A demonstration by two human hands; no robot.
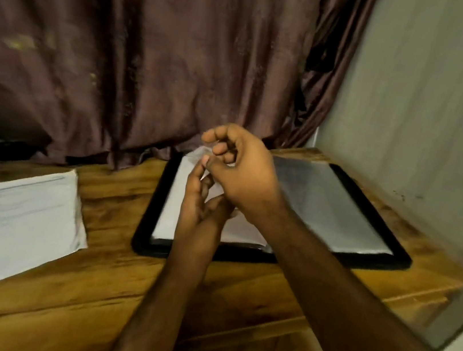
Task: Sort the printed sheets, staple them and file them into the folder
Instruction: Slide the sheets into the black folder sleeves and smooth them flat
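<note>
Where curtain (140, 50) meets wall (432, 109), a wooden table (107, 274) stands.

Looks like a home room w/ a makeshift desk, not an office: heavy brown curtain (140, 50) hangs just beyond the fingers (217, 143), plain painted wall (432, 109) to their right, worn wooden table (105, 285) under them, w/ paper stack (14, 215) well left.
</note>
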